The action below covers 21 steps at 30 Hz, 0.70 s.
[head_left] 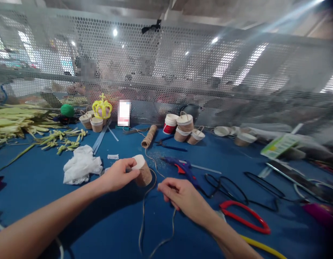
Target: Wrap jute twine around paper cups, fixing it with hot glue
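My left hand point(118, 176) grips a small paper cup point(144, 176) between thumb and fingers. The cup is tilted, its white end towards the back, and brown twine covers its side. To the right of it, my right hand point(179, 196) is closed in a pinch on a strand of twine point(142, 219). That strand loops down from the cup across the blue table and back up to the right hand. Behind the cup lies a roll of twine point(149, 137), with a line trailing from it towards the right hand. A blue glue gun point(184, 167) rests just beyond my right hand.
Crumpled white cloth point(81, 165) lies left of the cup. Wrapped cups with handles point(185, 124) stand at the back, near pliers point(169, 145). Red-handled scissors point(246, 217), a black cord point(231, 187) and a phone point(293, 176) lie right. A perforated metal screen point(145, 64) closes the back.
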Tool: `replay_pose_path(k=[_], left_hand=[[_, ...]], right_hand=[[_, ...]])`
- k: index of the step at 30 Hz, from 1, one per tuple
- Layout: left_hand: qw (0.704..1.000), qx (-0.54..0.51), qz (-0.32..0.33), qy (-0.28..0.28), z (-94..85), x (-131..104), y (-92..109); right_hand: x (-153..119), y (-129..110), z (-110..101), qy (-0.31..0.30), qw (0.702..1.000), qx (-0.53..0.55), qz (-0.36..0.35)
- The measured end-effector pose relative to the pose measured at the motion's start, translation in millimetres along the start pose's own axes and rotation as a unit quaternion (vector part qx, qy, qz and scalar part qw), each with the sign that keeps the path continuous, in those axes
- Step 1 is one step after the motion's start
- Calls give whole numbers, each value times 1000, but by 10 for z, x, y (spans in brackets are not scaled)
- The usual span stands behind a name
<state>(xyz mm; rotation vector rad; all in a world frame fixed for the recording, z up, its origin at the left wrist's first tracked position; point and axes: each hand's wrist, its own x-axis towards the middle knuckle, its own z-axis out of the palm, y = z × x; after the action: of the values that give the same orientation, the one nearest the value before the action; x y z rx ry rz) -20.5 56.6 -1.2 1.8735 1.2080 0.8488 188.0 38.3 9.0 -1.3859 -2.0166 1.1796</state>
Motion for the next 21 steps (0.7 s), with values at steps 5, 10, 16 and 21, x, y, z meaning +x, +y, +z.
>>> replay_pose_path(k=[5,10,16,21], left_hand=[[999,-44,-2,-14,7,-23,18],[1000,-3,0,-12,5,-33,21],[1000,14,13,-17,-1,-26,-25],[999,-28,33,-19,36,-57,-8]], right_hand=[[72,103,-359,248,950,-188,20],[179,341,-604,228,914,-309,134],[314,505,-523,211,932,-258,146],[276,363,-523,239,956,-121,121]])
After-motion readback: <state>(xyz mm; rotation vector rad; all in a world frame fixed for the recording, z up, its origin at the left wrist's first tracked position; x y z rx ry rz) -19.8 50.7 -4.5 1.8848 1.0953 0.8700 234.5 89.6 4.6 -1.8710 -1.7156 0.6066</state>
